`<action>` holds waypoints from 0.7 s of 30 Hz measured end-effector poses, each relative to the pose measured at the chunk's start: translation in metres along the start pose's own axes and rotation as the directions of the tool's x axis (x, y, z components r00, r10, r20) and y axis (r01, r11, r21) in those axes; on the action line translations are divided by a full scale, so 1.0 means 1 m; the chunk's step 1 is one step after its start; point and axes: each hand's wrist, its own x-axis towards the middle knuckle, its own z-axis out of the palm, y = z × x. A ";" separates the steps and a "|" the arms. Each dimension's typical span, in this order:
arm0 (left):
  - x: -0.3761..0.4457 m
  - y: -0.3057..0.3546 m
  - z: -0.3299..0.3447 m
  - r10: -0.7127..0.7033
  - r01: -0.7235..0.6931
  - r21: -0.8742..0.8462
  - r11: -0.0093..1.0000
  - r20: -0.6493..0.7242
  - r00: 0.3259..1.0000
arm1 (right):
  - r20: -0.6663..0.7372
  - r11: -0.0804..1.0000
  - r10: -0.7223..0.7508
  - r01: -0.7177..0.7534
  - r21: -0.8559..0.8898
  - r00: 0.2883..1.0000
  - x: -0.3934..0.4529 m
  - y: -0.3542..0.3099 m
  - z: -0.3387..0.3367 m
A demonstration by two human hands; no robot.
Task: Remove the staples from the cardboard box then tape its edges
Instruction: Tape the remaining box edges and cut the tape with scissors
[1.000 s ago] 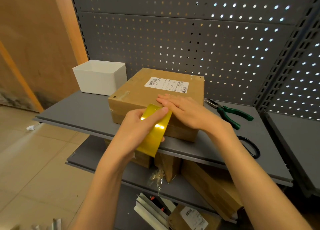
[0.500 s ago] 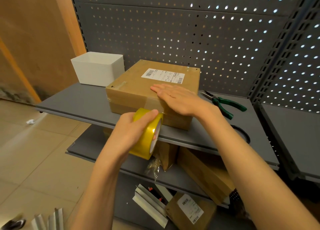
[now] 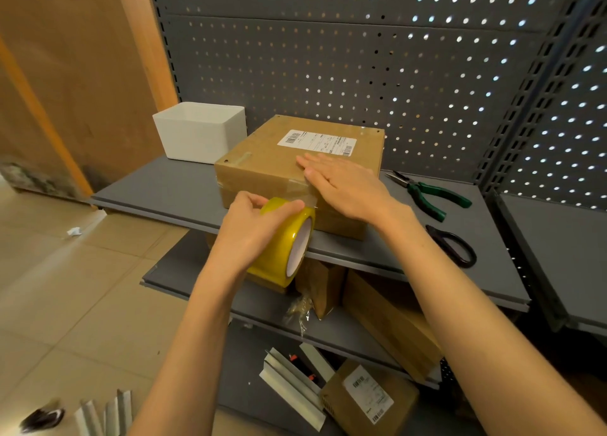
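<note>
Well into taping, judging by clear strips along the brown cardboard box (image 3: 262, 159) near edge. Left hand (image 3: 253, 232) gripping yellow tape roll (image 3: 282, 248); right hand (image 3: 345, 186) flat, fingers straight, pressing tape down. No staples visible; remaining edges seemingly untaped.

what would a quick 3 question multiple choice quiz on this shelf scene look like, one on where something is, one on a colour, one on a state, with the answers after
1. Where do the pliers lie?
A. inside the white bin
B. on the shelf to the right of the cardboard box
C. on the floor

2. What colour is the tape roll?
A. yellow
B. blue
C. black

3. How is the right hand placed?
A. curled round the scissors
B. hanging off the shelf, holding nothing
C. flat, fingers straight, on top of the cardboard box

Answers:
1 B, the green-handled pliers rest on the grey shelf beside the cardboard box, near the scissors.
2 A, the roll gripped by the left hand is yellow.
3 C, its palm and straight fingers press on the box top below the label.
</note>
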 end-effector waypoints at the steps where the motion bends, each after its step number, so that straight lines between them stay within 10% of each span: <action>1: 0.002 0.001 0.000 0.010 -0.010 0.000 1.000 -0.008 1.000 | -0.059 0.994 0.023 -0.016 0.107 0.998 -0.002 -0.001 -0.002; 4: 0.009 0.003 0.000 0.041 -0.041 0.013 0.999 -0.008 0.999 | -0.312 0.907 0.189 -0.044 0.419 0.931 -0.015 -0.001 -0.017; 7: 0.017 0.003 -0.001 0.061 -0.061 0.037 0.997 0.007 0.998 | -0.463 0.926 0.345 -0.216 0.309 0.817 -0.044 0.016 -0.031; 12: 0.031 0.003 -0.005 0.055 -0.061 0.151 0.987 0.046 0.997 | -0.208 0.755 0.647 -0.654 0.042 0.733 -0.097 0.053 -0.040; 21: 0.036 0.007 0.001 0.073 -0.080 0.206 0.975 0.042 0.996 | 0.027 0.621 0.783 -0.779 -0.089 0.621 -0.117 0.064 -0.027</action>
